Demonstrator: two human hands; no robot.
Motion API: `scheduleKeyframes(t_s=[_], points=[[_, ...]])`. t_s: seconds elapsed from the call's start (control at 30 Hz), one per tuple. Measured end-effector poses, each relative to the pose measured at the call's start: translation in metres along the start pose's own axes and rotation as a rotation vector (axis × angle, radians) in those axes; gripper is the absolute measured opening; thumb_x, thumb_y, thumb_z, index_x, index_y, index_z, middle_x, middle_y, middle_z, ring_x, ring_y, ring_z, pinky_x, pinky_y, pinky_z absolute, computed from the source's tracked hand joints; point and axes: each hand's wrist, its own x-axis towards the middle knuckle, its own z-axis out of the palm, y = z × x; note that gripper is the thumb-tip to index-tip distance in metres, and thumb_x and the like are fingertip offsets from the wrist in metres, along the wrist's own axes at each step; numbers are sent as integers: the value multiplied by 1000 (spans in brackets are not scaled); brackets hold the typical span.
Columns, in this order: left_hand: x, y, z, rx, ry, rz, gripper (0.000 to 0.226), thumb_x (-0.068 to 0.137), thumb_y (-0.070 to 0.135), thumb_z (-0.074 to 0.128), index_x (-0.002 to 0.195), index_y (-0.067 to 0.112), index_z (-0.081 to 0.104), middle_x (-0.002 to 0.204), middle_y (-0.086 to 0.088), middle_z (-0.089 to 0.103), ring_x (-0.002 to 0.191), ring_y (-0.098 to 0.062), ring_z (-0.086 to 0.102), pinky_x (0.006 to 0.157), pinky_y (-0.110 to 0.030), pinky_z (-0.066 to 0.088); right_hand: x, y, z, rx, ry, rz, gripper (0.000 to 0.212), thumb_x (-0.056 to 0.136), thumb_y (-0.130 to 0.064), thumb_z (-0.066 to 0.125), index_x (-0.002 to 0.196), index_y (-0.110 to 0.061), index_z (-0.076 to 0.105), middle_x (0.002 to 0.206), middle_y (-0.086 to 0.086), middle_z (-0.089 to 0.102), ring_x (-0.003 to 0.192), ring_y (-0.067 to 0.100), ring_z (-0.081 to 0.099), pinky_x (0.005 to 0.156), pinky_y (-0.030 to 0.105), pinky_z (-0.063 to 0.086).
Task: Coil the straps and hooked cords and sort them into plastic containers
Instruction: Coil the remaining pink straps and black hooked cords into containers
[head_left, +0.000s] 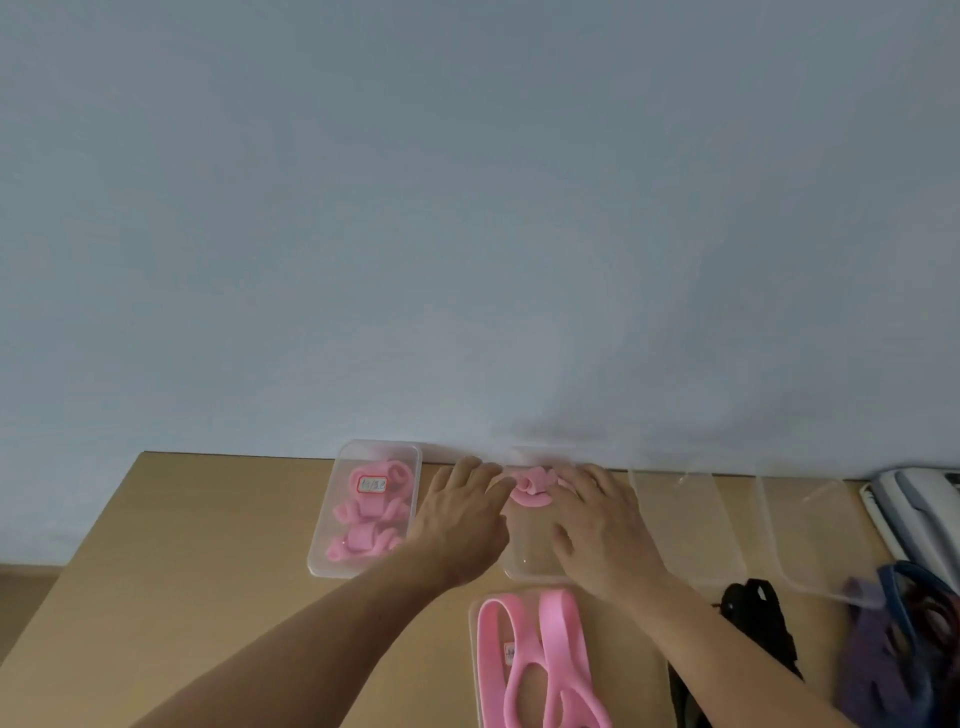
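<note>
Both hands are reaching forward over a tan wooden table that is standing against a pale blue-grey wall. The left hand and the right hand are meeting over a clear rectangular plastic container in the middle of a row along the wall. Between them a small coiled pink strap is sitting at the far end of that container. The left hand's fingers are lying stretched out with their tips touching the coil from the left. The right hand's fingers are spread flat just beside it on the right, thumb held apart, so neither hand is clenching round anything, though blur is hiding the exact contact. To the left, just beside the left hand, a second clear lidless plastic box is holding several more pink rolled straps and is bearing a small white red-edged label. To the right, two further clear plastic tubs are lying side by side. Nearer the person, another clear tray is carrying long uncoiled pink looped bands. Right of it a black webbing strap is lying on the table, and beyond that a tangle of purple and blue cords is overlapping the nearest corner of the rightmost tub. A white and grey device is sitting at the right edge.
</note>
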Motion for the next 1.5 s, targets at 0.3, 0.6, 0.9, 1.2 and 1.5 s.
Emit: scheduleKeyframes(t_s=[0.3,0.6,0.9,1.2,1.5], points=[[-82,19,-4,-186,-75,73,53,96,38,44,148,28,38,152,5,36,142,-18,23,114,-35,23,-112,-40,-4,171,-207,310,21,98,-35,48,106,-23,64,105,-8,63,96,9,58,85,28,49],[-125,35,-5,-255,-229,15,54,95,34,50,147,28,38,149,3,40,137,-20,30,110,-37,35,-173,-39,40,219,-420,558,19,91,-38,51,103,-23,54,98,-6,57,81,11,59,75,33,55],[-131,71,-18,-311,-240,-70,54,95,31,50,148,28,39,149,5,41,136,-17,34,111,-35,34,-171,-18,30,377,-407,648,11,86,-30,60,78,-27,53,78,-10,60,67,5,57,59,25,48],[-123,89,-45,-421,-253,24,69,85,16,55,149,31,35,152,12,39,137,-9,36,112,-29,34,-147,-22,-48,1156,-309,600,1,81,-5,70,82,-3,70,65,6,66,50,8,56,48,20,43],[-114,98,-117,-923,6,56,54,86,44,57,137,30,52,124,18,63,112,5,58,95,-19,47,-110,-48,-146,1678,-63,582,15,85,-14,70,83,-1,77,69,10,66,52,13,54,44,22,42]])
